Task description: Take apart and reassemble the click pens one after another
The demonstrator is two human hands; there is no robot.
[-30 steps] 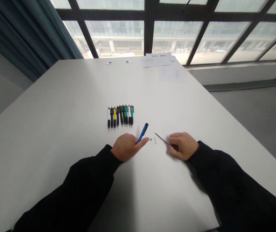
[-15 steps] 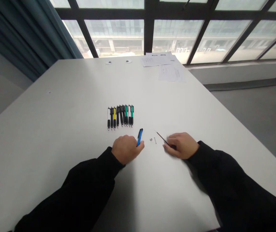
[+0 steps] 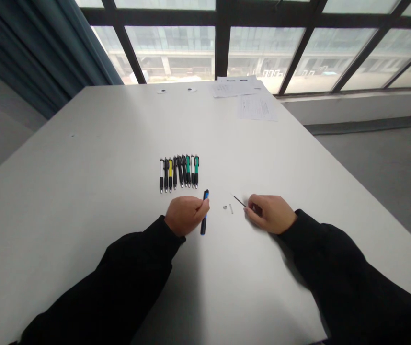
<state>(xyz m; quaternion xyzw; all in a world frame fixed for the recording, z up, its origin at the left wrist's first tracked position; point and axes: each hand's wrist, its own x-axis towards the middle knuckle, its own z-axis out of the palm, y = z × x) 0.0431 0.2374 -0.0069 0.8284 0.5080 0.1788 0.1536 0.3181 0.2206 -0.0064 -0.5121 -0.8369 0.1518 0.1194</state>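
My left hand (image 3: 187,214) is closed around a blue and black pen barrel (image 3: 204,225), held roughly upright in the view with its clip end pointing away from me. Between thumb and fingers, my right hand (image 3: 268,213) pinches a thin dark pen refill (image 3: 239,200), whose pale tip points to the far left. On the table between both hands lie a small metal spring (image 3: 231,208) and a tiny silvery pen tip (image 3: 224,207). Beyond my left hand, a row of several click pens (image 3: 180,172) in white, black, yellow and green lies side by side.
The white table (image 3: 119,143) reaches to the window. Printed papers (image 3: 257,106) lie at its far right edge, and two small round white pieces (image 3: 192,89) sit at the far edge. A blue curtain (image 3: 83,48) hangs at the left.
The blue barrel has turned in my left hand, from leaning right to nearly upright, and its black lower end now shows. My right fingers have shifted slightly along the refill.
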